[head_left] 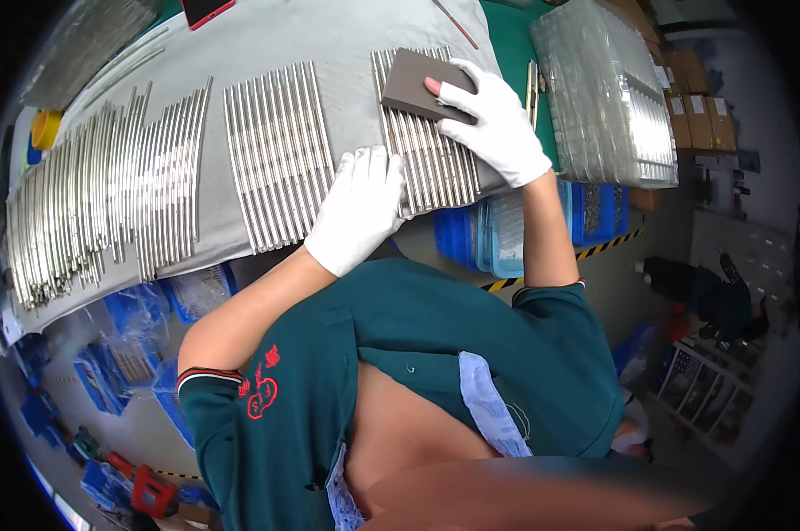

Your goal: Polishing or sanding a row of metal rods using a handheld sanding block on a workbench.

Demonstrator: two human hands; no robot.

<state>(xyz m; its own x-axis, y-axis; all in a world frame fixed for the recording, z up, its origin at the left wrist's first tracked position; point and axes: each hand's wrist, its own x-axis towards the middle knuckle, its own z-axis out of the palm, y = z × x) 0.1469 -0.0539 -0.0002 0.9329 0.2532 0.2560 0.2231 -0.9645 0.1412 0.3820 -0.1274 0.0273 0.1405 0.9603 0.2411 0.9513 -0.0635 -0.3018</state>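
Observation:
A row of slim silvery metal rods (431, 164) lies side by side on the grey cloth-covered table. My right hand (497, 124), in a white glove with a bare fingertip showing, grips a flat dark grey-brown block (413, 84). That block rests across the far part of this row, thumb and fingers apart over it. My left hand (360, 208), also gloved in white, is at the row's near left edge. Its fingers are bent and close together against the outer rods; the fingertips are partly hidden. Another row of rods (276, 155) lies just left of it.
More rods (108, 186) cover the table's left side, by a yellow tape roll (46, 129). Clear plastic trays (603, 97) are stacked at the right. Blue bins (599, 212) stand below the table edge. A red-edged dark device (207, 11) lies at the far side.

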